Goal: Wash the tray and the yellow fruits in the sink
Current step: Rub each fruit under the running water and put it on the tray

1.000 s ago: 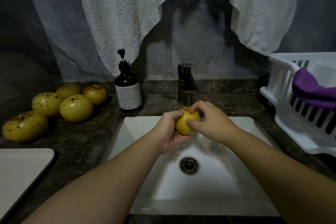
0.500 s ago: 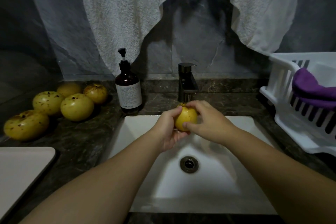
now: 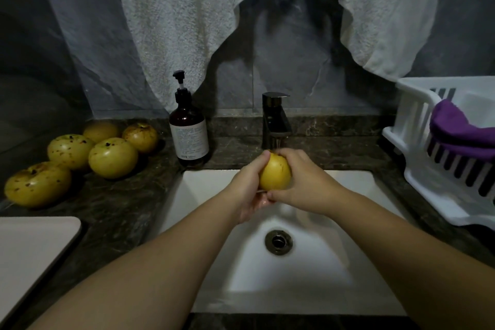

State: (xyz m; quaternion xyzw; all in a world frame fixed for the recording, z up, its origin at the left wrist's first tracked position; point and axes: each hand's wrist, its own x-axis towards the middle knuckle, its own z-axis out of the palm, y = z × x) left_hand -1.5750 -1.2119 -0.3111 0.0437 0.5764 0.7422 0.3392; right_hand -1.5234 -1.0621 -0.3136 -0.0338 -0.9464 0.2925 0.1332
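A yellow fruit (image 3: 275, 174) is held over the white sink (image 3: 203, 190), just under the dark faucet (image 3: 274, 122), where a thin stream of water runs. My left hand (image 3: 247, 190) cups it from the left and below. My right hand (image 3: 305, 182) wraps it from the right, fingers over its top. Several more spotted yellow fruits (image 3: 112, 157) lie on the dark counter at the left. A pale tray (image 3: 29, 252) lies at the lower left, partly cut off by the frame edge.
A brown pump bottle (image 3: 188, 131) stands left of the faucet. A white dish rack (image 3: 417, 126) holding a purple cloth (image 3: 455, 128) sits at the right. White towels (image 3: 182, 21) hang on the wall behind. The drain (image 3: 278, 241) lies below my hands.
Both hands have lifted the fruit slightly closer to the faucet and turned it; my right fingers have shifted over its top.
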